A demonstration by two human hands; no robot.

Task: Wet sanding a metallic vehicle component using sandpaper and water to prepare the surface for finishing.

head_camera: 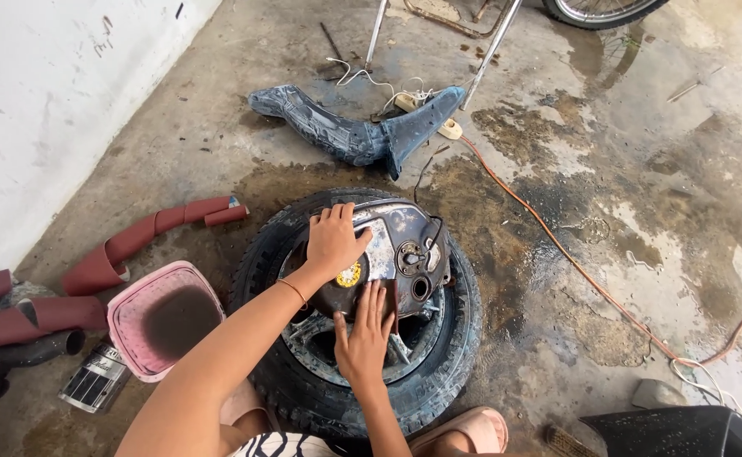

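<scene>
A black tyre (pixel 439 372) lies flat on the wet concrete floor (pixel 625 211), and everything here is told from that tyre. On top of the tyre sits a dark metal tank (pixel 409 245) with a round cap hole and worn, patchy paint. The tank rests over the middle of the tyre, a bit toward the far side.

The left hand (pixel 334 239) lies flat on the far left part of the tank, with the fingers spread and open, holding nothing. The right hand (pixel 364 330) is also flat and open, with the fingers together. It presses a dark piece of sandpaper (pixel 392 298) against the near side of the tank.

Just to the left of the tyre stands a pink bucket (pixel 134 338) with dark water in it. Farther left of the tyre lie curled strips of red sandpaper (pixel 147 233) by the white wall (pixel 49 110). Beyond the tyre, on the far side, lies a long blue body panel (pixel 346 131) with scratched paint. An orange cable (pixel 557 245) runs over the floor to the right of the tyre. At the near side of the tyre a pink sandal (pixel 472 427) shows on the person's foot
</scene>
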